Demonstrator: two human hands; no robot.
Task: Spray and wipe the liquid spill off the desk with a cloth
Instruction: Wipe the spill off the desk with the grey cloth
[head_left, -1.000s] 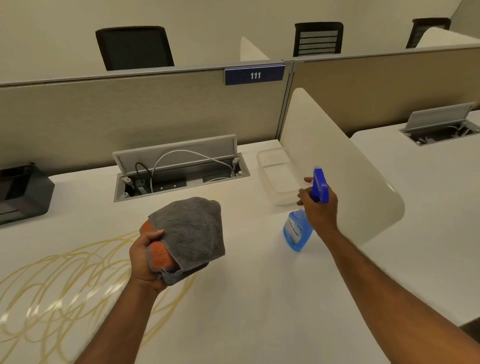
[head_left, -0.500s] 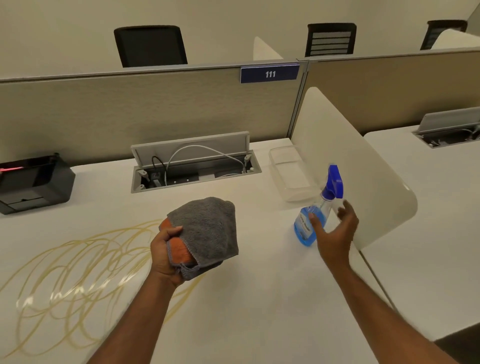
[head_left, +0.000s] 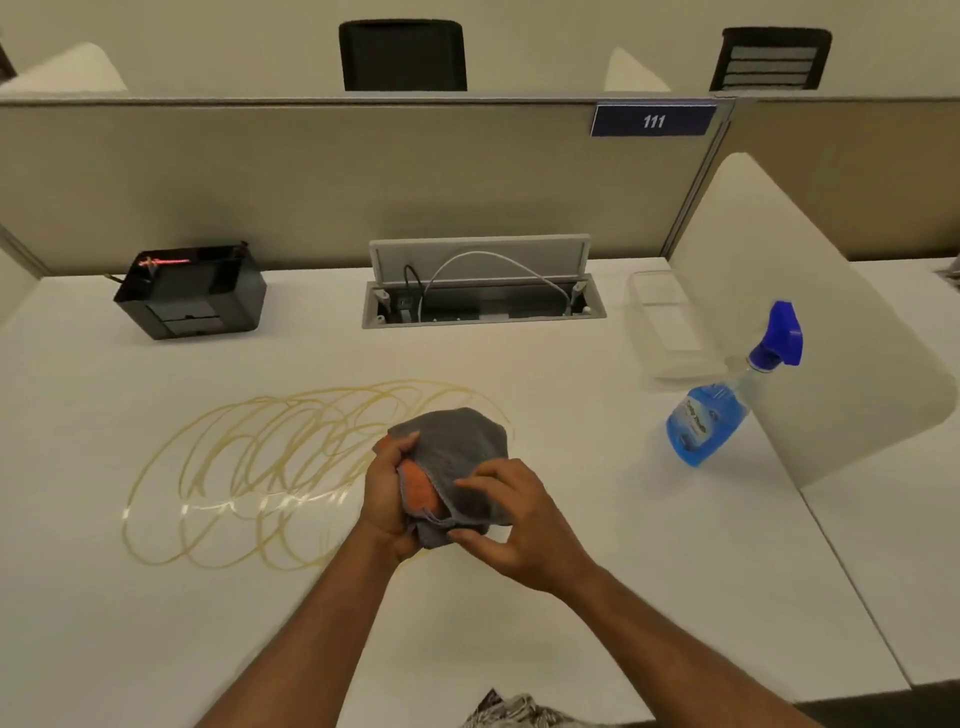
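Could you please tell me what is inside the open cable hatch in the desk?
Inside the cable hatch are a looping white cable and a black cable; the dark recess beneath them cannot be made out.

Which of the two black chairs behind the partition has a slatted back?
The right-hand chair, above the 111 sign; the left chair has a solid back.

My cloth (head_left: 457, 447) hid the right end of the spill (head_left: 249, 467), my left hand (head_left: 387, 499) had its fingers (head_left: 402, 449) half buried in it, and the spray bottle (head_left: 706, 426) label was too blurry to read.
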